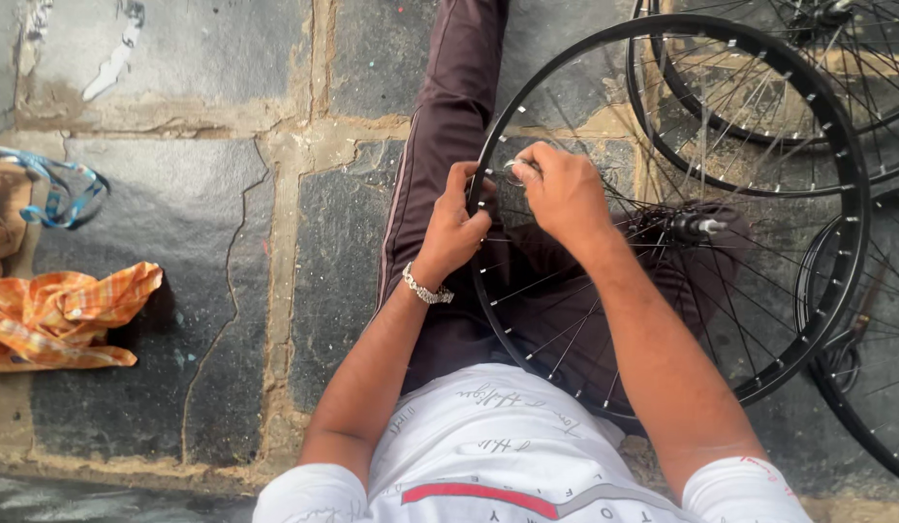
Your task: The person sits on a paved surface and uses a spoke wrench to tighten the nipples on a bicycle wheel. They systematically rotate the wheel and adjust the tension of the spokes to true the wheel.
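A black bicycle wheel rim (837, 126) with thin silver spokes and a hub (684, 229) rests across my lap. My left hand (456, 225), with a silver bracelet on the wrist, grips the rim's left edge. My right hand (561, 189) reaches inside the rim and pinches a small silver tool or nipple (518, 169) at the rim near my left hand. I sit on the ground in dark maroon trousers (448, 107) and a white shirt.
More black spoked wheels lie at the upper right (759, 155) and right edge (871, 387). An orange checked cloth (67, 315) and a brown bag with a blue strap (43, 189) lie at the left on the stone-slab floor (178, 213).
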